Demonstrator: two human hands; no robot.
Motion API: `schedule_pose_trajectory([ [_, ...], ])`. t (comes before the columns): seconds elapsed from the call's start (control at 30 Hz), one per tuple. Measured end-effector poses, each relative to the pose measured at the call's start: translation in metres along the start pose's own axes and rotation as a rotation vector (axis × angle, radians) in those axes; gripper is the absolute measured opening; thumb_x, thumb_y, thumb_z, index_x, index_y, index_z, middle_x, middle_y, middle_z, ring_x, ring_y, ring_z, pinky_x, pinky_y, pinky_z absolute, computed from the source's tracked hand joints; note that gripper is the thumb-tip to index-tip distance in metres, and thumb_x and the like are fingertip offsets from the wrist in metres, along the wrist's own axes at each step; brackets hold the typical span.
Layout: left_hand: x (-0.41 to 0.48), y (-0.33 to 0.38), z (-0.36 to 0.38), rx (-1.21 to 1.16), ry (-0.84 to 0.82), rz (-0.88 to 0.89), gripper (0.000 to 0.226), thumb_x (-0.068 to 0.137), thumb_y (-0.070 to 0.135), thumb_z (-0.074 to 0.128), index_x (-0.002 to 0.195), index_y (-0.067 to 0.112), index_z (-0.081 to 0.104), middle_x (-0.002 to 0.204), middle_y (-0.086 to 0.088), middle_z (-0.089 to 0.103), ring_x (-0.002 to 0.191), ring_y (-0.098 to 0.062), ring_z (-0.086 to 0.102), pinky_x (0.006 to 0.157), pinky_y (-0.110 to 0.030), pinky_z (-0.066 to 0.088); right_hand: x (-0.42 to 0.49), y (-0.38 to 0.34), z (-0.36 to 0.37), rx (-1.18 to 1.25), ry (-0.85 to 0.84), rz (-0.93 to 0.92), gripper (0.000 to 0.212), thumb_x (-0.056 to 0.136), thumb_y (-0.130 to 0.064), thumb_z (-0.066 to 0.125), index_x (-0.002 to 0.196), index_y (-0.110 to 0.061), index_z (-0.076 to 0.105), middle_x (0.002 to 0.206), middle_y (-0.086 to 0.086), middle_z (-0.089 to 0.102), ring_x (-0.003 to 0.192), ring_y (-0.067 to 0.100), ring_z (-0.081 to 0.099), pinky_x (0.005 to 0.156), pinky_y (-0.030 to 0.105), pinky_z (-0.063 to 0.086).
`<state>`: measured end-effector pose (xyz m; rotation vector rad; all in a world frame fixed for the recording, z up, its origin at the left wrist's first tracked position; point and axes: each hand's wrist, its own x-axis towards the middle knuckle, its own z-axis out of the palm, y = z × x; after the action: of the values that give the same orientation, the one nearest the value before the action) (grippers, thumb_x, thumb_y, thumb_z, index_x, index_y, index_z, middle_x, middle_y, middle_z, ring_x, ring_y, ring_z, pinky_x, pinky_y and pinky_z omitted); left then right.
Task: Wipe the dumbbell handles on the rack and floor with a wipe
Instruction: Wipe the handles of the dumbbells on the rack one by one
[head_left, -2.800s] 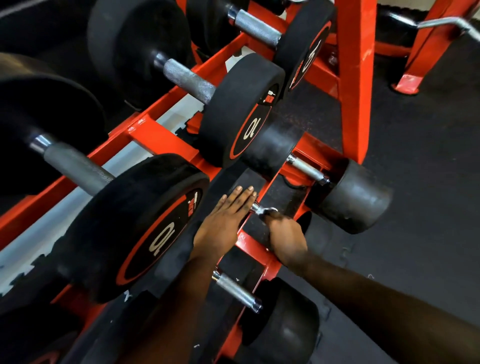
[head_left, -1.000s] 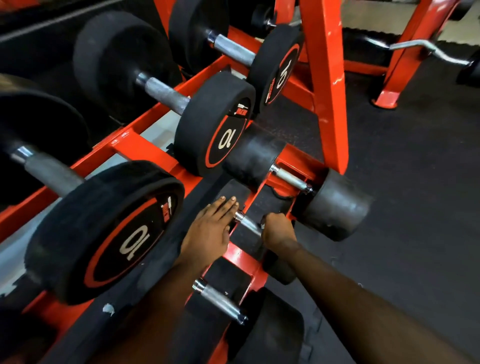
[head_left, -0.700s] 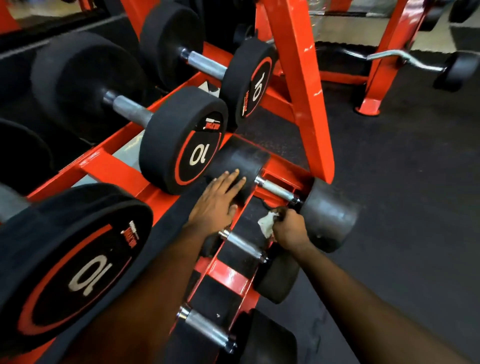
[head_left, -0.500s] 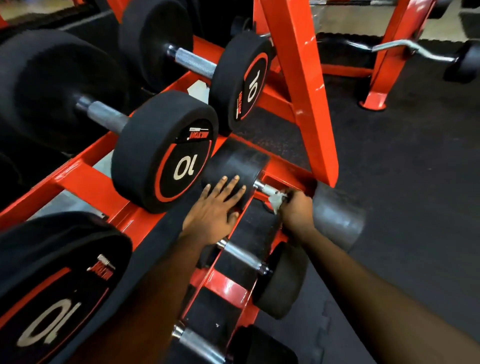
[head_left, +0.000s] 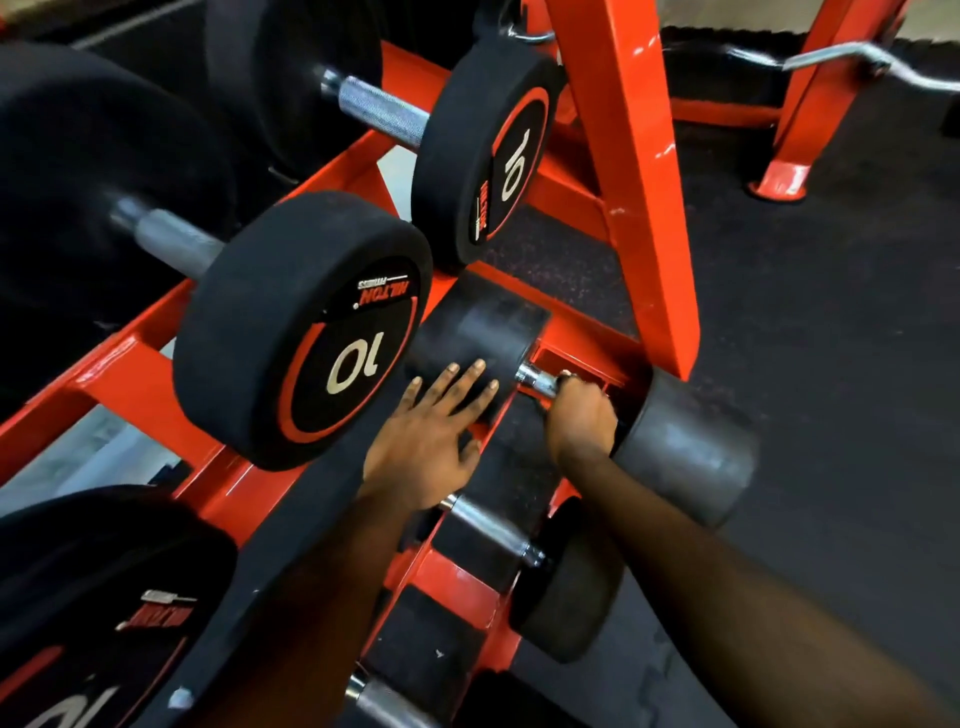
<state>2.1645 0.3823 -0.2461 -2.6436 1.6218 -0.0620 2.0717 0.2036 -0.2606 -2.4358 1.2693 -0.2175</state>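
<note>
1. Dumbbell (head_left: 685, 457) on the bottom tier of the red rack (head_left: 130, 374): two plain black heads, the outer one greyed and scuffed, joined by a short chrome handle (head_left: 535, 382). It lies across the tier's rails, just below the upper row's "10" dumbbell (head_left: 311, 332).
2. On my feed the right hand (head_left: 582, 421) is clenched around that handle, knuckles up, hard against the outer head. Only a short bright stub of the bar shows beyond the fist. I cannot make out the wipe inside the grip.
3. The left hand (head_left: 431, 441) lies flat and released, fingers straight and spread. Its fingertips rest on the inner head (head_left: 478, 327), and the palm sits over the tier's black padded strip (head_left: 519, 467).
4. Room is tight: the rack's upright (head_left: 639, 182) stands just behind the outer head, the "10" dumbbell overhangs the left hand, and a smaller dumbbell (head_left: 571, 587) sits just nearer me. Open black rubber floor (head_left: 831, 364) lies to the rack's right.
</note>
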Motion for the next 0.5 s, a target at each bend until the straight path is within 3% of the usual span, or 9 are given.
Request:
schedule_pose_trajectory([
  [0.07,0.000,0.000,-0.001,0.007,-0.003,0.002,0.073,0.093,0.043,0.040,0.161,0.034,0.015,0.170,0.009,-0.003,0.156,-0.017,0.003,0.123,-0.052,0.018,0.003,-0.015,-0.003,0.019,-0.017,0.045,0.025,0.091,-0.002,0.046,0.104,-0.005,0.066,0.106,0.018,0.069,0.100,0.037,0.066,0.081,0.040,0.052],
  [0.17,0.000,0.001,0.000,0.009,0.014,0.001,0.074,0.092,0.043,0.042,0.161,0.033,0.016,0.170,0.008,-0.001,0.156,-0.016,0.004,0.124,-0.050,0.018,0.009,-0.038,0.001,0.031,-0.028,-0.029,0.028,0.091,0.000,0.042,0.102,-0.004,0.067,0.106,0.019,0.069,0.101,0.036,0.066,0.082,0.040,0.052],
  [0.3,-0.001,-0.001,0.000,0.004,0.010,0.018,0.072,0.093,0.042,0.039,0.161,0.033,0.015,0.170,0.009,-0.001,0.156,-0.017,0.002,0.125,-0.049,0.017,0.005,-0.002,-0.003,-0.163,-0.051,-0.133,0.027,0.092,-0.002,0.043,0.104,-0.006,0.067,0.104,0.017,0.070,0.097,0.036,0.067,0.079,0.040,0.052],
  [0.5,0.002,0.008,-0.005,0.082,0.001,-0.057,0.071,0.091,0.037,0.023,0.160,0.035,0.012,0.170,-0.001,-0.002,0.157,-0.022,0.003,0.125,-0.052,0.007,0.006,0.013,-0.018,-0.389,-0.097,-0.171,0.028,0.092,-0.013,0.044,0.106,-0.018,0.069,0.104,0.003,0.071,0.099,0.024,0.066,0.098,0.040,0.036],
])
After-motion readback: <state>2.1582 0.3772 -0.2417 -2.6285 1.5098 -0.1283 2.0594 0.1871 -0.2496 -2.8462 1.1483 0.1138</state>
